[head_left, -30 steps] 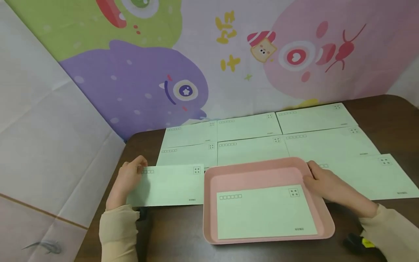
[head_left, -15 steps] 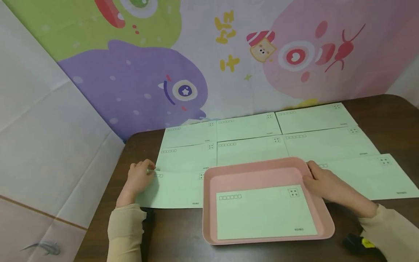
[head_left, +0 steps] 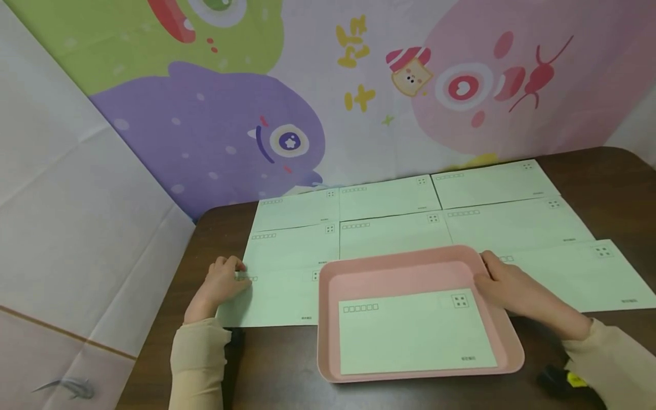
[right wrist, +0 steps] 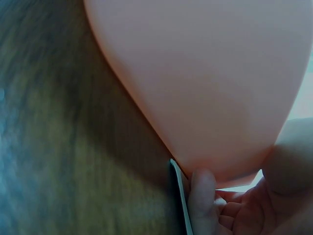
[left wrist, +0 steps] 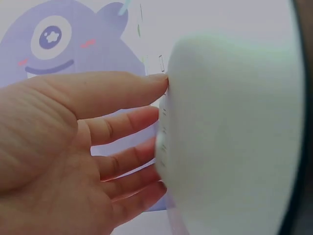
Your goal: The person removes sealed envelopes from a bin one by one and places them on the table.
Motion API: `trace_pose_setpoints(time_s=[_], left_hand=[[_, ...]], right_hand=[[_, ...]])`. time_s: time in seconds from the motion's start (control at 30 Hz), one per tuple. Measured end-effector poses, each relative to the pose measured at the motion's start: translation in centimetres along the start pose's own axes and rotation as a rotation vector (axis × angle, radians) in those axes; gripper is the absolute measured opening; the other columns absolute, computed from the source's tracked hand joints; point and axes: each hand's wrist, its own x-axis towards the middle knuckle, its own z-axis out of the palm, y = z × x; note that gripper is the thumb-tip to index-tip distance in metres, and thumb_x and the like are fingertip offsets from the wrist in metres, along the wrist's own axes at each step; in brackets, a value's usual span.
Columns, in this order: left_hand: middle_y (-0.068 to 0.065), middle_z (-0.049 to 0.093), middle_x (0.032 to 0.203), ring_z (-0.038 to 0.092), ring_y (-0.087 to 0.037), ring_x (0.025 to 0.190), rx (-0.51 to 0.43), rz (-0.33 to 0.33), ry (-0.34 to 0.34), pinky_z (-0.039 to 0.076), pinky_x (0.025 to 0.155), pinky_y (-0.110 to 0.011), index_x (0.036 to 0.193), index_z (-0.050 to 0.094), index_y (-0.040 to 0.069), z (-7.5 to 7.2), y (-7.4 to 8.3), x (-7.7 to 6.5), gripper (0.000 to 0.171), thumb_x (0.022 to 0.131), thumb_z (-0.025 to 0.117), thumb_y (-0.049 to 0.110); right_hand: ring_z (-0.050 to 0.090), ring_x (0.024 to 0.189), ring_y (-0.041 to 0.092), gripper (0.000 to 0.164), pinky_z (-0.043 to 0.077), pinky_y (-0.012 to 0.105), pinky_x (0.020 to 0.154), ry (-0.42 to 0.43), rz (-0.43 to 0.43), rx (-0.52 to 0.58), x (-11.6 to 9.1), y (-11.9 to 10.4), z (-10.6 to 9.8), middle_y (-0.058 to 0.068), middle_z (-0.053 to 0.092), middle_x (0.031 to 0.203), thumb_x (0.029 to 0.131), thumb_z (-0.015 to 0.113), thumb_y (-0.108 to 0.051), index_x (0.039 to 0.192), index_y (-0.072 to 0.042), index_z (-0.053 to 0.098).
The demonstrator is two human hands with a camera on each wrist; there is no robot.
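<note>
My left hand (head_left: 221,285) is at the left end of a pale green envelope (head_left: 282,304) lying in the front row on the left. In the left wrist view, the thumb and nearly straight fingers touch that envelope's (left wrist: 234,127) edge. Part of its right end is hidden behind a pink tray (head_left: 400,257). My right hand (head_left: 517,287) grips the tray by its right rim; the right wrist view has the thumb against the tray's (right wrist: 205,88) edge. One envelope (head_left: 410,336) lies inside the tray, printed with a row of small boxes and a stamp square.
Several matching envelopes, such as the back middle one (head_left: 389,199), lie in rows on the dark brown table (head_left: 277,364). Another envelope (head_left: 579,282) is partly under the right forearm. A cartoon-printed cloth (head_left: 359,142) hangs behind. A white wall panel (head_left: 87,199) stands left.
My left hand has brought its envelope right and down against the row behind, passing partly behind the tray's edge. Its fingers have since loosened on the envelope. The tray and right hand stay put.
</note>
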Motion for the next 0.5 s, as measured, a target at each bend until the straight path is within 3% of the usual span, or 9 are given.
trace_pose_setpoints(time_s=[0.5], left_hand=[[-0.023, 0.045, 0.107, 0.041, -0.039, 0.097, 0.027, 0.06, -0.006, 0.035, 0.081, -0.051, 0.101, 0.053, -0.001, -0.13, 0.03, 0.12, 0.025, 0.083, 0.061, 0.015]], right_hand=[[0.054, 0.068, 0.016, 0.037, 0.044, 0.03, 0.057, -0.008, 0.006, 0.012, 0.08, -0.04, -0.06, 0.013, 0.055, 0.088, 0.095, 0.033, -0.024, 0.116, 0.006, 0.032]])
